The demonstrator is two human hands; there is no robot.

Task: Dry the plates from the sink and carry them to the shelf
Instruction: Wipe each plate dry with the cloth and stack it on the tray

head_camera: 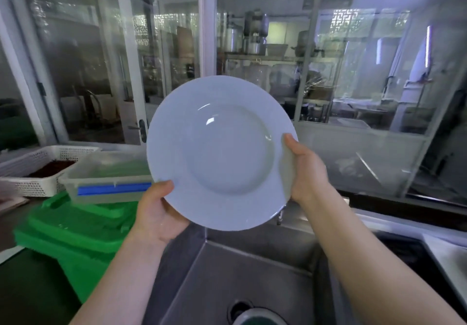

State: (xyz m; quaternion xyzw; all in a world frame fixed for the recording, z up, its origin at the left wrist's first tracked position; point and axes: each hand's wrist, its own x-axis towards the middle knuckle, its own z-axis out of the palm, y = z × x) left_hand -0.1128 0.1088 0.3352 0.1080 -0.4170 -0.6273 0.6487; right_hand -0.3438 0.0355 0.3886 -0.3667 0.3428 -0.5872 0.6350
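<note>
A pale blue-white round plate [222, 152] with a wide rim is held up, tilted toward me, above the steel sink [242, 274]. My left hand [159, 211] grips its lower left rim, thumb on the front face and fingers hidden behind. My right hand [305, 170] grips the right rim the same way, thumb over the front edge. No cloth is visible in either hand. At the sink's bottom, by the drain, part of a dark round dish [257, 318] shows at the frame's lower edge.
Green plastic crates [75, 228] stand left of the sink, with a clear lidded box [108, 175] on them and a white mesh basket [38, 168] behind. Glass partitions [353, 84] rise beyond the sink; metal racks with pots stand behind them.
</note>
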